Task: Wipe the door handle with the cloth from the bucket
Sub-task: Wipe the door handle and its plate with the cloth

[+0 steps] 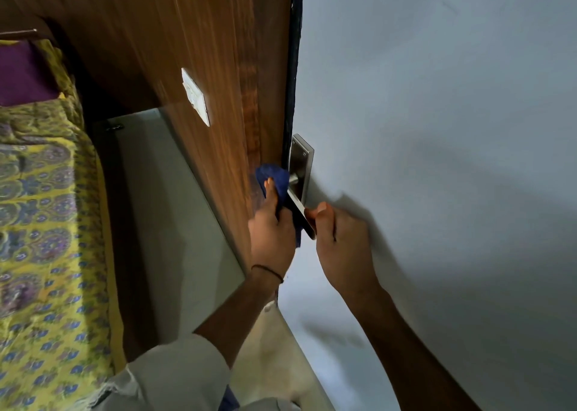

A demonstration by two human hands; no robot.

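A steel lever door handle on a steel backplate sits at the edge of a pale grey door. My left hand grips a dark blue cloth and presses it against the left side of the lever, near its pivot. My right hand closes around the free end of the lever, thumb on top. The bucket is out of view.
A wood-grain panel with a white switch plate stands left of the door. A bed with a yellow patterned cover and a purple pillow lies at the far left. Pale floor runs between them.
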